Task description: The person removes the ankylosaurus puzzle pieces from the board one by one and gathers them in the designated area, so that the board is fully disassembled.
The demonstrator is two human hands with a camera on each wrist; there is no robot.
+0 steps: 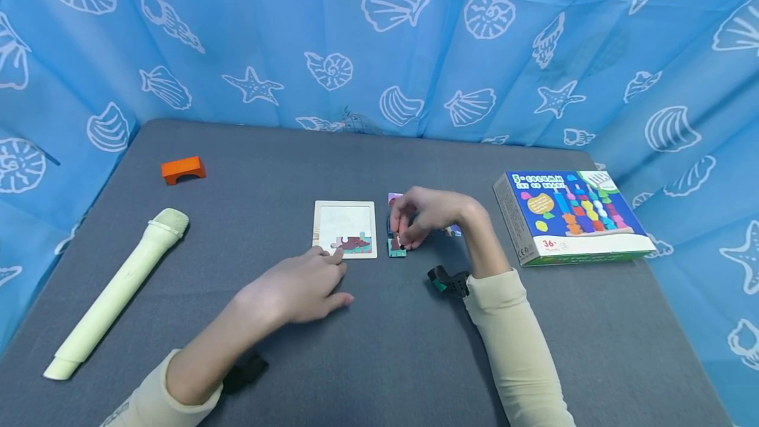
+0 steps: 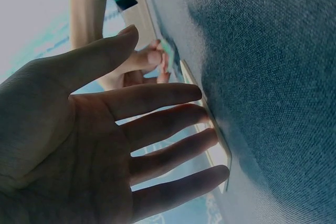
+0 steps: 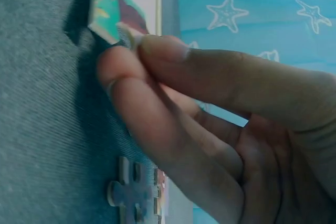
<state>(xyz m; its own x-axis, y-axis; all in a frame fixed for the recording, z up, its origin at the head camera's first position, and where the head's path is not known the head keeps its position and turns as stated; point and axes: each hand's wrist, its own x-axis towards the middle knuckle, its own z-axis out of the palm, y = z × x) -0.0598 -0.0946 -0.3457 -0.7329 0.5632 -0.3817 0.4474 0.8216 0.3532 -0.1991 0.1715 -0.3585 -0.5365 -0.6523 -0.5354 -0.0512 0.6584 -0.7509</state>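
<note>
A square wooden puzzle tray (image 1: 344, 204) lies mid-table, with joined jigsaw pieces (image 1: 356, 244) in its lower right corner. My left hand (image 1: 299, 287) reaches its lower left edge; the fingers are nearly straight, and in the left wrist view the fingertips rest along the tray's rim (image 2: 224, 150). Just right of the tray, my right hand (image 1: 431, 211) pinches a teal and maroon jigsaw piece (image 3: 108, 11) by one end between thumb and fingertips, tilted above the cloth in the right wrist view. More loose jigsaw pieces (image 3: 134, 192) lie beneath and behind that hand, partly hidden.
A boxed bead toy (image 1: 572, 216) stands at the right, beyond the right forearm. Far left are an orange arch block (image 1: 183, 169) and a pale green toy microphone (image 1: 118, 292). A blue shell-patterned curtain (image 1: 332, 31) hangs behind the grey table.
</note>
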